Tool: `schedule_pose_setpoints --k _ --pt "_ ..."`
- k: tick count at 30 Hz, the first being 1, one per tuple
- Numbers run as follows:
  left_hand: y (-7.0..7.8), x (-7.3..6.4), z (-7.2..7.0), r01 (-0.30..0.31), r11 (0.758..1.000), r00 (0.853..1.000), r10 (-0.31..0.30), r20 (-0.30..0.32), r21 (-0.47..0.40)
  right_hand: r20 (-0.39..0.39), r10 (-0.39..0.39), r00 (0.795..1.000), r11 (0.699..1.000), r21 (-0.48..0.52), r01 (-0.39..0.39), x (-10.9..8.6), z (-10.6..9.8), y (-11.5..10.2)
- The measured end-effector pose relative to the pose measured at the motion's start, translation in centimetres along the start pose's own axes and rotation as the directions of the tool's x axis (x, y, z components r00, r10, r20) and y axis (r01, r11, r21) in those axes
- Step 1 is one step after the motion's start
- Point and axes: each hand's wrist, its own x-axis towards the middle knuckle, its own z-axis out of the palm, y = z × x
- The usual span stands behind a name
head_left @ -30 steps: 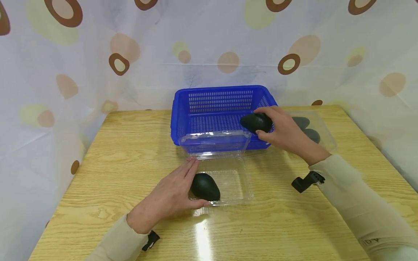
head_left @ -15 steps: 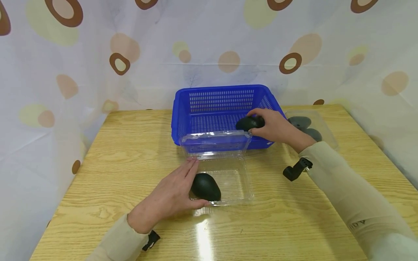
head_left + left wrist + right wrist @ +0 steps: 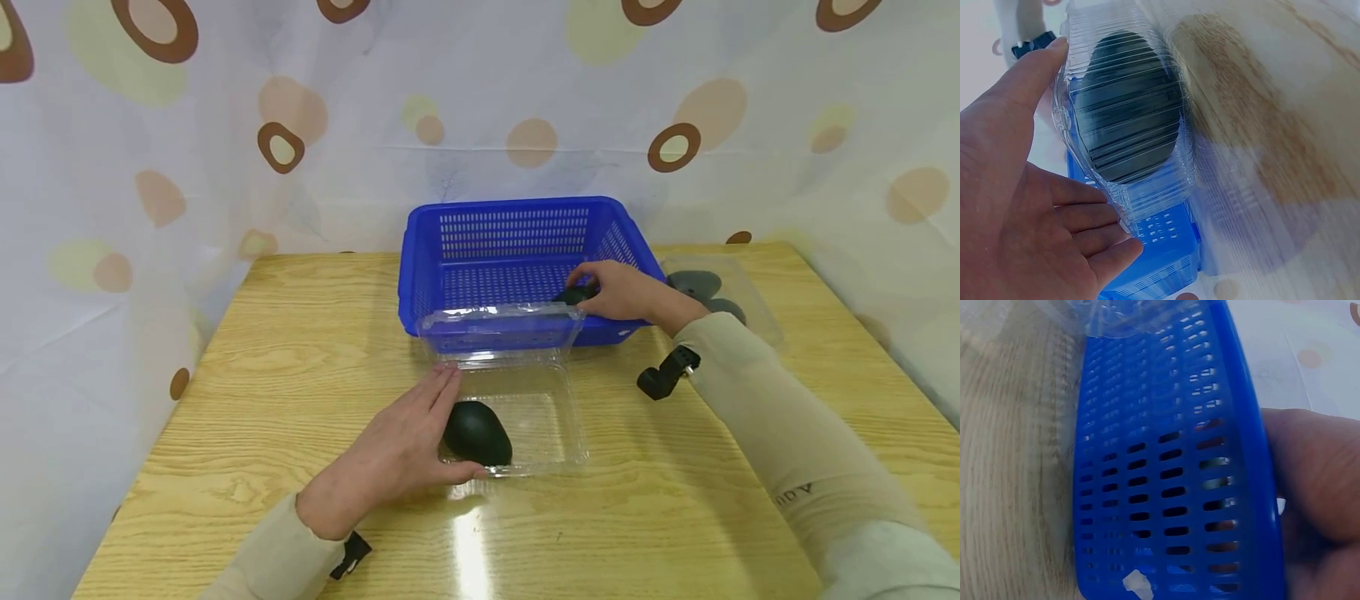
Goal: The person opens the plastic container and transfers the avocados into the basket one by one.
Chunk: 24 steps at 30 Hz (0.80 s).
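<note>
In the head view my right hand [image 3: 618,290] reaches over the near right rim of the blue plastic basket [image 3: 525,202], fingers and thumb around a dark green avocado [image 3: 573,295] low inside it. The right wrist view shows that hand [image 3: 1322,481] behind the basket wall [image 3: 1166,462], avocado mostly hidden. My left hand [image 3: 397,442] rests along the left side of an open clear plastic clamshell [image 3: 540,417], fingers straight toward its back corner, thumb on its front edge. Inside its left part lies another avocado [image 3: 477,433]; the left wrist view shows this avocado [image 3: 1129,106] through the ribbed wall.
The clamshell's raised lid [image 3: 498,327] overlaps the basket's front wall. To the right, partly behind the right forearm, a second clear container [image 3: 753,300] shows two avocados [image 3: 695,283] through its plastic. A patterned curtain [image 3: 480,92] hangs behind the wooden table [image 3: 322,333].
My right hand has moved slightly left and down with its avocado, from above the basket's right side into the basket. The left hand, clamshell and its avocado have stayed in place.
</note>
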Motion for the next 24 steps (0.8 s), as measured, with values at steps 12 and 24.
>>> schedule_pose_setpoints --k 12,24 --pt "0.1 0.0 0.0 0.017 1.000 1.000 -0.017 0.015 -0.016 0.000 -0.030 1.000 0.999 0.032 0.030 -0.1 0.0 0.3" --pt "0.2 -0.2 -0.2 0.026 1.000 0.999 -0.026 0.032 -0.002 -0.177 -0.068 0.982 0.995 0.062 0.080 -3.6 -1.4 0.1"
